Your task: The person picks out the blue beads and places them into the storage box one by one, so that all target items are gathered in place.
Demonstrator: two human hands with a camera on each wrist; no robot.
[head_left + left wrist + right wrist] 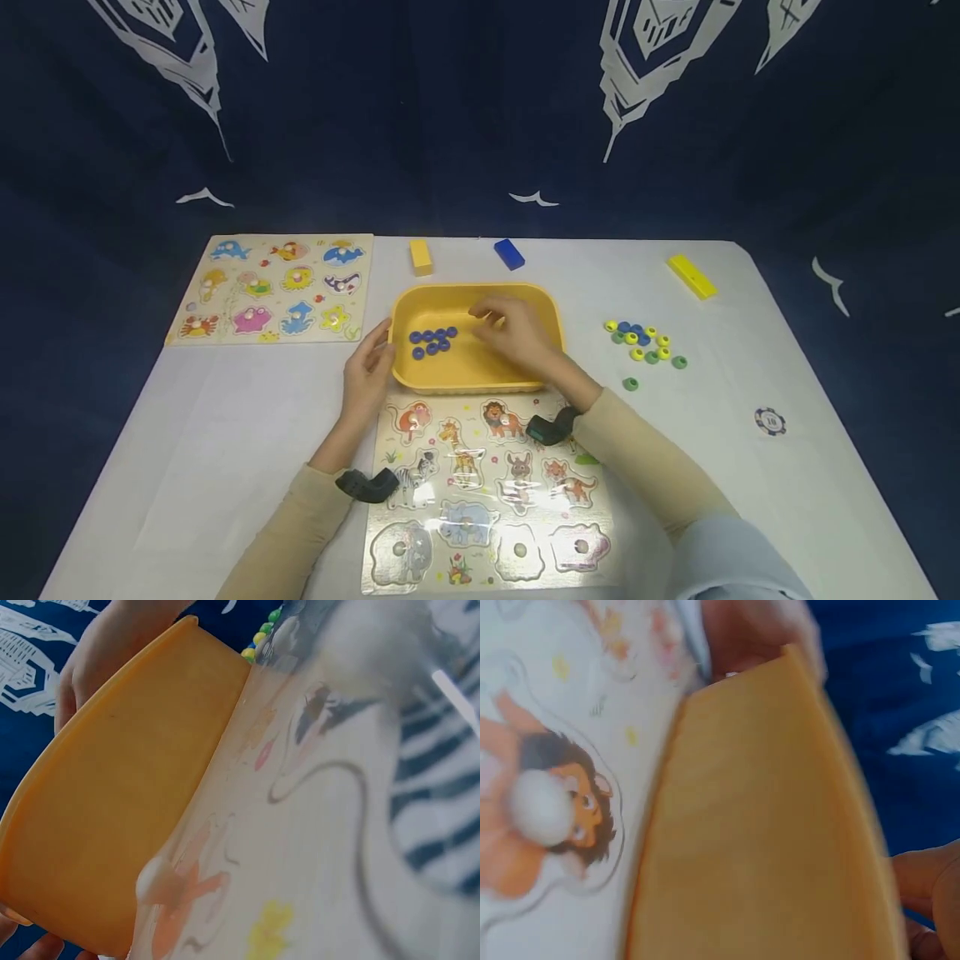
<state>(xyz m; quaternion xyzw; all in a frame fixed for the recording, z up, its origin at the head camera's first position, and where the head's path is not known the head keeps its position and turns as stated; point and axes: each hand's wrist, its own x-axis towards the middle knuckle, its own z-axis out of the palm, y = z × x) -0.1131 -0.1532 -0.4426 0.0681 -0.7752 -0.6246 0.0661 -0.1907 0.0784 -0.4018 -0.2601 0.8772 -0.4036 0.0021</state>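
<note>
A yellow plastic tray (480, 387) stands at the middle of the table. Several dark blue beads (429, 336) lie in two short rows in its left half. My left hand (366, 375) rests against the tray's left end, its fingers along the outer wall. Over the inside of the tray reaches my right hand (517, 333), just right of the blue beads, with fingers loosely bent and no bead showing at the fingertips. The right wrist view shows the tray's side wall (735, 810) with part of the right hand (930, 892) beyond the rim.
Loose yellow, green and blue beads (632, 338) lie right of the tray. An animal puzzle board (480, 425) is in front; a sea-animal board (273, 287) lies back left. Behind are yellow (421, 257) and blue (509, 254) blocks; a yellow bar (692, 277) and chip (770, 422) lie right.
</note>
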